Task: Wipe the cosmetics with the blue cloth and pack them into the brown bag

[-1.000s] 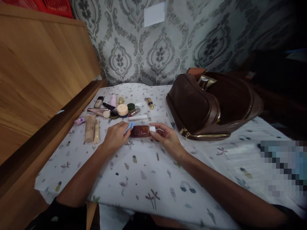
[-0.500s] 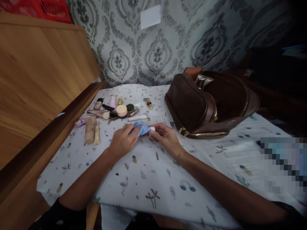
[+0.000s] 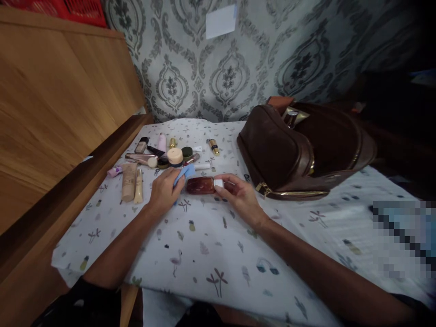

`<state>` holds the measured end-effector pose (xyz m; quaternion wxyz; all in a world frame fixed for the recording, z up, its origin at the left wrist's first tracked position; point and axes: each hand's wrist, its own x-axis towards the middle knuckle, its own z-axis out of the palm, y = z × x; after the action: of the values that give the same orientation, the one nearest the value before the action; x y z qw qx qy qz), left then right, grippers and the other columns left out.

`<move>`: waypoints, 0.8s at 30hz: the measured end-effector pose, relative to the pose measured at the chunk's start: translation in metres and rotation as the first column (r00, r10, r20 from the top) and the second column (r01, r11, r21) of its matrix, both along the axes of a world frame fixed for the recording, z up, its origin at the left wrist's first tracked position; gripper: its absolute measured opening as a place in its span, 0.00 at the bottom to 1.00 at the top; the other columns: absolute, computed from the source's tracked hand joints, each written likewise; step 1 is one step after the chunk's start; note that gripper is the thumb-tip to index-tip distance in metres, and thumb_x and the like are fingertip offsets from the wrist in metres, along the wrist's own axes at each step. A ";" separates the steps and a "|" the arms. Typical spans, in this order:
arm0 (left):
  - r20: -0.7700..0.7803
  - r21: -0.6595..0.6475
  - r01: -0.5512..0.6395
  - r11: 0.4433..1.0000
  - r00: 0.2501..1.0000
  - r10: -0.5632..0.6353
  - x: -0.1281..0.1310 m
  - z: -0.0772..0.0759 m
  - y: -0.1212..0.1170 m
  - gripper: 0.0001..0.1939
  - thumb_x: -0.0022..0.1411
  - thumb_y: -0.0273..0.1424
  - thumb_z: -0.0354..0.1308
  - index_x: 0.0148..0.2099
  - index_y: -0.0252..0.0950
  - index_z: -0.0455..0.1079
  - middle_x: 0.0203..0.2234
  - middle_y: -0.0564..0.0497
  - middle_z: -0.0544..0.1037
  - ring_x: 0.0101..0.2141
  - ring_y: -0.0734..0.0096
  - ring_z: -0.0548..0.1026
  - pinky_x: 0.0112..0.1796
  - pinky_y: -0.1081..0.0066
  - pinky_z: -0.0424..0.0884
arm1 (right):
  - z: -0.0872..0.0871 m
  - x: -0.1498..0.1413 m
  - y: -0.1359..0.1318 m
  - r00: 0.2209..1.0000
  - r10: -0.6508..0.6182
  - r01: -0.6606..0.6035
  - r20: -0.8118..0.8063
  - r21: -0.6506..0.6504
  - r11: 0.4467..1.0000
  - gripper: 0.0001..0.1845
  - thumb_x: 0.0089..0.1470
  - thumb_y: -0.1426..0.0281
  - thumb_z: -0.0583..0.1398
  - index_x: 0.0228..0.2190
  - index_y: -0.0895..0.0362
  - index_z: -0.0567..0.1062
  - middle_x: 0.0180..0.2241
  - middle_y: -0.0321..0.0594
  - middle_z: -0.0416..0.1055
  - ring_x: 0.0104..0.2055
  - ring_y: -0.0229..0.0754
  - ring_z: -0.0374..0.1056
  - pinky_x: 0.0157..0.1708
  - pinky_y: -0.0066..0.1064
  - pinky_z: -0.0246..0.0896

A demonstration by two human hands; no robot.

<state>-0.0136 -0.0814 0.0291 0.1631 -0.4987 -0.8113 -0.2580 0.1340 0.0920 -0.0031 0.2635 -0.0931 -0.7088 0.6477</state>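
Note:
A reddish-brown bottle with a white cap (image 3: pixel 200 185) lies sideways in the air above the table, its cap pinched by the fingers of my right hand (image 3: pixel 240 195). Just left of the bottle's base is my left hand (image 3: pixel 165 190), closed round a light blue cloth (image 3: pixel 184 174); a small gap separates cloth and bottle. Behind my hands sit a round jar with a cream lid (image 3: pixel 175 156), a dark green lidded jar (image 3: pixel 187 151) and a white tube (image 3: pixel 201 166), which the cloth partly hides.
A tan tube (image 3: pixel 129 182) and a slim yellowish tube (image 3: pixel 138 187) lie at the left among several cosmetics. One gold-and-black item (image 3: pixel 214 147) lies farther back. An unzipped brown leather bag (image 3: pixel 282 150) occupies the right. Wooden furniture (image 3: pixel 68 68) borders the left side.
My left hand has drawn back leftward with the cloth, uncovering the brown bottle that the cloth was wrapped round. My right hand still grips its white cap.

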 end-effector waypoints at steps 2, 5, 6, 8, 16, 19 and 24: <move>-0.021 0.104 0.057 0.993 0.998 -0.055 0.006 0.003 0.003 0.15 0.71 0.34 0.44 0.47 0.34 0.71 0.37 0.46 0.74 0.40 0.63 0.71 0.42 0.65 0.67 | 0.002 0.002 -0.002 0.999 0.004 0.003 -0.048 0.150 0.989 0.15 0.53 0.59 0.64 0.40 0.54 0.75 0.37 0.40 0.73 0.36 0.41 0.69 0.35 0.33 0.67; -0.056 0.081 0.254 0.964 0.967 -0.250 0.016 0.006 0.009 0.16 0.72 0.34 0.44 0.53 0.35 0.69 0.44 0.44 0.74 0.46 0.61 0.69 0.47 0.61 0.66 | 0.007 0.006 -0.005 0.992 0.063 -0.018 -0.110 0.371 0.928 0.10 0.57 0.62 0.63 0.40 0.53 0.77 0.38 0.42 0.72 0.39 0.42 0.68 0.37 0.34 0.67; -0.056 0.035 0.305 0.952 0.951 -0.303 0.017 0.006 0.011 0.16 0.72 0.34 0.44 0.52 0.34 0.69 0.44 0.44 0.74 0.46 0.61 0.69 0.47 0.61 0.66 | 0.009 0.008 -0.006 0.989 0.084 -0.024 -0.125 0.419 0.908 0.10 0.57 0.63 0.63 0.40 0.53 0.77 0.37 0.42 0.72 0.38 0.41 0.68 0.37 0.34 0.68; -0.032 -0.060 0.338 0.939 0.940 -0.340 0.015 0.004 0.013 0.16 0.73 0.35 0.43 0.46 0.34 0.70 0.41 0.44 0.75 0.43 0.61 0.69 0.45 0.62 0.66 | 0.010 0.009 -0.007 0.985 0.108 -0.030 -0.137 0.475 0.880 0.09 0.58 0.64 0.62 0.41 0.53 0.77 0.37 0.42 0.71 0.36 0.41 0.68 0.37 0.34 0.68; 0.196 -0.136 0.265 0.955 0.952 -0.236 -0.012 -0.005 0.002 0.20 0.72 0.44 0.43 0.37 0.35 0.67 0.31 0.49 0.72 0.37 0.63 0.67 0.40 0.64 0.63 | 0.003 0.006 -0.004 0.993 0.080 -0.048 -0.088 0.321 0.946 0.11 0.57 0.62 0.63 0.41 0.52 0.77 0.42 0.43 0.73 0.44 0.45 0.70 0.42 0.37 0.69; 0.196 -0.159 0.261 0.952 0.953 -0.229 -0.010 -0.009 0.001 0.23 0.71 0.47 0.42 0.34 0.36 0.65 0.29 0.50 0.70 0.35 0.64 0.67 0.38 0.65 0.63 | -0.002 0.004 -0.002 1.000 0.018 -0.017 -0.005 0.179 0.984 0.15 0.53 0.61 0.65 0.42 0.53 0.75 0.42 0.42 0.73 0.43 0.45 0.70 0.43 0.40 0.70; 0.111 -0.165 0.228 0.960 0.971 -0.211 -0.002 -0.013 0.004 0.23 0.72 0.45 0.38 0.33 0.37 0.64 0.28 0.49 0.69 0.34 0.63 0.66 0.37 0.65 0.63 | -0.004 0.002 0.001 0.991 0.067 -0.067 0.117 -0.007 0.998 0.20 0.49 0.56 0.66 0.39 0.56 0.75 0.33 0.40 0.74 0.33 0.41 0.70 0.34 0.36 0.70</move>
<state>-0.0159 -0.0775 0.0159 0.0510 -0.5856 -0.7772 -0.2244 0.1357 0.0928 -0.0068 0.1993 -0.1077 -0.7248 0.6507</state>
